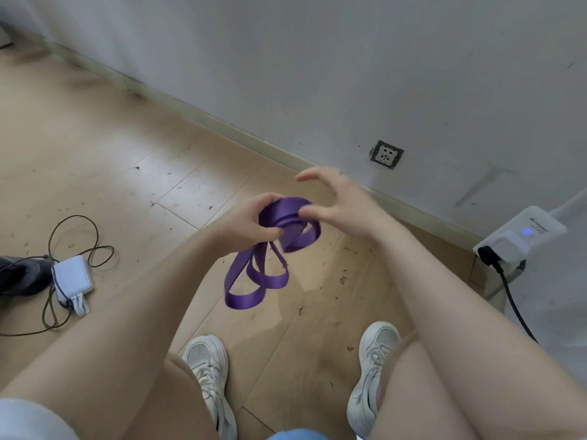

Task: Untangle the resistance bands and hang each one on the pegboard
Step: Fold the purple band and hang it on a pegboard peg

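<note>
Person standing, looking down at own hands over a wood floor (95, 147) next to a white wall (349, 58).

Left hand (246, 222): grip closed round a bunch of purple band (287, 222), fingers curled over the top of the bundle, thumb underneath. Held in the air, roughly mid-view, above the floor and in front of the legs.

Band: flat purple strap, gathered in several overlapping coils at the hand. Two or three long loops hang down below the grip and end w/ rounded bottoms, well above the shoes. Coils cross each other near the hand; exact no. of turns can't be told. Only one colour of band shows.

Right hand (340, 201): grip wide, fingers spread and bent like a claw, holding nothing. Thumb tip touches or just meets the right edge of the coiled bundle; index finger up and clear of it. Hand is just right of the band, close to the left hand.

Other stuff: wall socket (386, 154) low on the wall above the skirting. Power strip (521, 236) at right by the wall w/ blue light on, black plug and cable running down from it. At left on the floor a white charger (73, 277) w/ thin dark cable (76, 236) looped around it, beside a dark object at the frame edge, too cut off to tell. Two white sneakers (211, 373) at bottom, toes pointing toward the wall. Floor has scattered small dark specks.
</note>
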`<state>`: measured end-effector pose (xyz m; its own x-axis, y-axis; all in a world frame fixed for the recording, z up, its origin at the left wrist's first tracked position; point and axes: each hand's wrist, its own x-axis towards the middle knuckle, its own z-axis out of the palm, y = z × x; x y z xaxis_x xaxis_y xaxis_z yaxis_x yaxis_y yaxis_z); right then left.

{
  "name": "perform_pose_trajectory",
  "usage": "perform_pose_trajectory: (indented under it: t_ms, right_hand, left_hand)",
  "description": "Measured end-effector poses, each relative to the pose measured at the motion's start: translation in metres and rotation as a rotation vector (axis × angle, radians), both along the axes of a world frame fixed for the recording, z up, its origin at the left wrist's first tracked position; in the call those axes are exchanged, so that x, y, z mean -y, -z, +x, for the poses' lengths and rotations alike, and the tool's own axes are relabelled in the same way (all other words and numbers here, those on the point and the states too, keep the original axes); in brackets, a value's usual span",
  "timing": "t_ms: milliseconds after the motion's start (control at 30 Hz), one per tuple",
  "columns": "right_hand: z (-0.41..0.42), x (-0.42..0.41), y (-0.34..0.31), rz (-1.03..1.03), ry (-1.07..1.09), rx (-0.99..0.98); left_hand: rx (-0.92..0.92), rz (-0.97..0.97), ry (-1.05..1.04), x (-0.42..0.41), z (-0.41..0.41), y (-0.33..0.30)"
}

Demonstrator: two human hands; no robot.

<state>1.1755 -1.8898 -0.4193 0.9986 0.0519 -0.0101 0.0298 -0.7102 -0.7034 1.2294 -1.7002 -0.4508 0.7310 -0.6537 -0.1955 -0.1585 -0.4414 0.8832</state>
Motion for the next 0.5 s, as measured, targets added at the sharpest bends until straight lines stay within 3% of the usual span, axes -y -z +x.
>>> perform_pose_trajectory:
  t_ms: [67, 133, 300, 433, 500]
  right_hand:
    - [-0.001, -0.010, 0.011, -0.011, -0.153, -0.144]
    - [-0.001, -0.014, 0.020, 0.075, -0.134, -0.209]
    - [0.001, -0.016, 0.017, 0.099, -0.081, -0.081]
    - [-0.001, -0.013, 0.017, 0.148, -0.016, -0.036]
    - [-0.001, -0.009, 0.016, 0.215, 0.053, -0.015]
  left_hand:
    - [-0.034, -0.042, 0.013, -0.002, -0.001, -0.004]
    - [-0.054, -0.073, 0.013, -0.007, 0.000, -0.009]
    - [-0.030, -0.102, -0.009, -0.020, 0.003, -0.012]
    - [0.192, 0.063, -0.065, -0.018, 0.000, 0.001]
    - [0.183, 0.053, -0.124, -0.015, -0.002, 0.005]
